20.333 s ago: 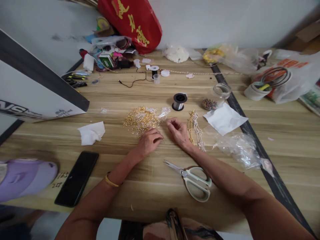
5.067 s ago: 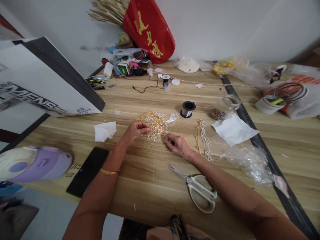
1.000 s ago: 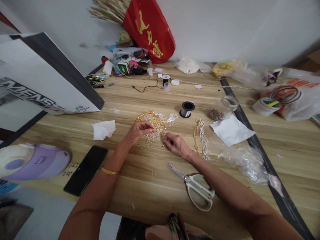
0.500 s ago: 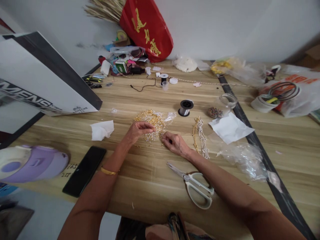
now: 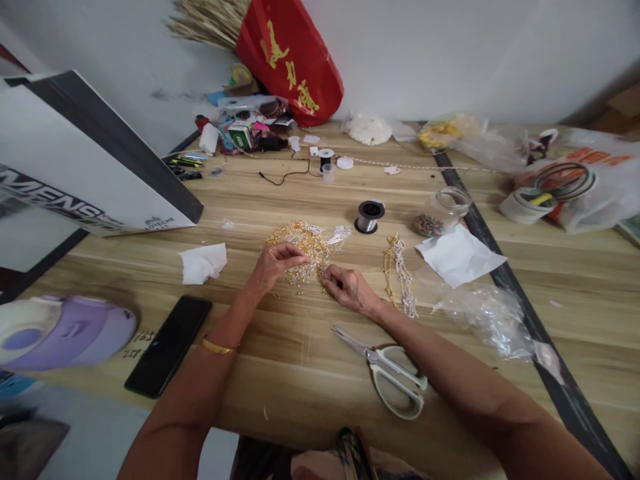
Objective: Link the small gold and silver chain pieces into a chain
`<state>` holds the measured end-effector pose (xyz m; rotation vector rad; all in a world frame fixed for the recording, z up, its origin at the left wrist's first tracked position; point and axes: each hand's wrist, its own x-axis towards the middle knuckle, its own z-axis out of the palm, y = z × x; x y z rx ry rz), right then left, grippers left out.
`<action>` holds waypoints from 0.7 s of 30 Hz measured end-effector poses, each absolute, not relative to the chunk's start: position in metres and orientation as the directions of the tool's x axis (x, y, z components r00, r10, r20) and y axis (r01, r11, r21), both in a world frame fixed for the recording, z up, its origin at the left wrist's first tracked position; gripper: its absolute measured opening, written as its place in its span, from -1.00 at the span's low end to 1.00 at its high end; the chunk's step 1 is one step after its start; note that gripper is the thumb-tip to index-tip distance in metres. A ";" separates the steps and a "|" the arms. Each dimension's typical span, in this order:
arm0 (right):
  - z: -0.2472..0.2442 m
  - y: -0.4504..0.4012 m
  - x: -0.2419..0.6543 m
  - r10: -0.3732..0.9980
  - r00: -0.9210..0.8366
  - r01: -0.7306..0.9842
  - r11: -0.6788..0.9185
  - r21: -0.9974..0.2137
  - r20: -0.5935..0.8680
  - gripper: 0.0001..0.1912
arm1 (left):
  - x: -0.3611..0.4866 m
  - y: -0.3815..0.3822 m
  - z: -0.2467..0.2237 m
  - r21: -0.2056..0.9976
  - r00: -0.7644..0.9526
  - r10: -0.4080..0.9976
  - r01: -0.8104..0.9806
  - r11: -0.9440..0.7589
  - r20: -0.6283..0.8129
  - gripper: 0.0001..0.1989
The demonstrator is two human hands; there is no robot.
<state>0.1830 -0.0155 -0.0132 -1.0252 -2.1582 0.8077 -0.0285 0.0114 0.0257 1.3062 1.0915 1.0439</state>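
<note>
A loose pile of gold and silver beads on fine strands [image 5: 305, 241] lies on the wooden table [image 5: 280, 333]. My left hand [image 5: 281, 261] hangs over the pile's left part, thumb and fingertips pinched together; whatever is between them is too small to name. At the pile's lower right edge, my right hand [image 5: 349, 285] rests with fingers curled and closed, and its fingertips' contents cannot be made out. Scissors with white handles [image 5: 385, 373] lie below my right hand. Gold and silver bead strands [image 5: 400, 273] lie to its right, and a wire spool [image 5: 369, 217] stands behind.
A black phone [image 5: 169, 345] and a purple and white container [image 5: 70, 332] are at the left. White paper [image 5: 461, 256], a glass jar with beads [image 5: 443, 212] and clear plastic [image 5: 487, 320] are at the right. Behind stand a large box [image 5: 90, 167] and a red bag [image 5: 295, 67].
</note>
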 end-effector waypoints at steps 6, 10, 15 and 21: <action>-0.013 -0.015 0.183 0.825 -0.506 0.442 0.499 -0.745 0.253 -0.90 | -0.026 0.010 0.030 0.986 0.200 0.978 0.137 -0.093 0.064 -0.82; -0.010 -0.015 0.182 0.842 -0.488 0.439 0.463 -0.770 0.228 -0.89 | -0.025 0.010 0.031 0.983 0.212 0.967 0.086 -0.163 0.141 -0.83; -0.009 -0.015 0.183 0.868 -0.459 0.415 0.396 -0.819 0.187 -0.86 | -0.021 0.006 0.032 0.991 0.165 0.984 0.106 -0.080 0.062 -0.79; -0.009 -0.014 0.184 0.888 -0.425 0.374 0.349 -0.859 0.175 -0.78 | -0.007 0.002 0.024 0.992 0.215 0.974 0.118 0.040 -0.065 -0.76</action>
